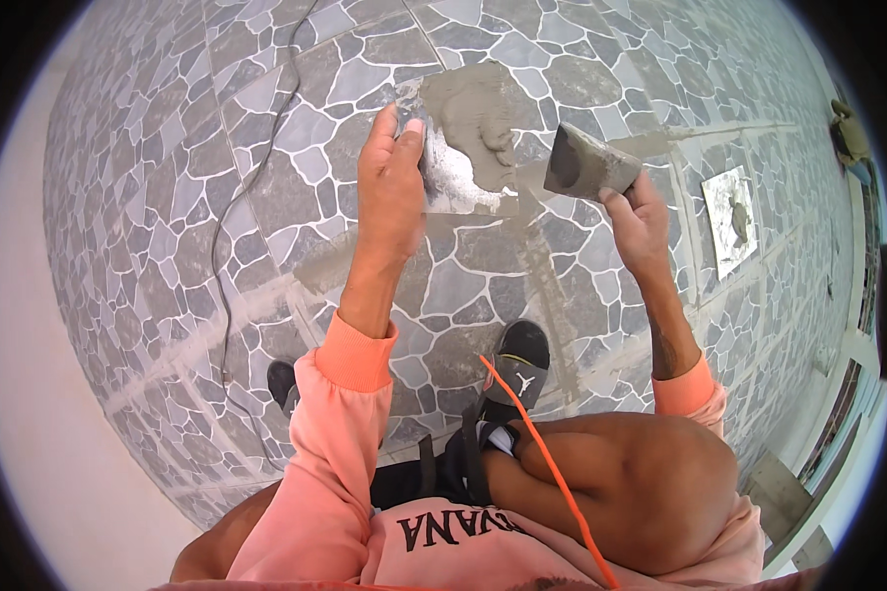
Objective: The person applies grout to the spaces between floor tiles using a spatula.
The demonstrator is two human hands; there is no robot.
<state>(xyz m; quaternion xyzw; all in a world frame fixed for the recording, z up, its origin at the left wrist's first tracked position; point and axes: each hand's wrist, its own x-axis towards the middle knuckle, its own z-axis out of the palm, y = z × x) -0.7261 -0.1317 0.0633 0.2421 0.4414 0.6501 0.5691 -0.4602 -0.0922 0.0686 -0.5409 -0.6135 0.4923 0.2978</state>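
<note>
My left hand point(391, 177) grips the edge of a flat metal plate point(455, 187) held out over the floor, with a heap of wet grey mortar point(473, 113) on it. My right hand point(638, 219) is closed on a small grey trowel-like float point(583, 163), its mortar-smeared face tilted toward the plate's right edge. Both sleeves are salmon pink. Below the hands lies the stone-pattern tiled floor point(266, 118), with grey grout smeared along the joints point(547, 281) under the tools.
A thin black cable point(229, 246) runs across the tiles on the left. A second metal plate with mortar point(732, 219) lies on the floor to the right. My black shoes point(517, 357) stand on the tiles; an orange cord point(542, 453) crosses my knee.
</note>
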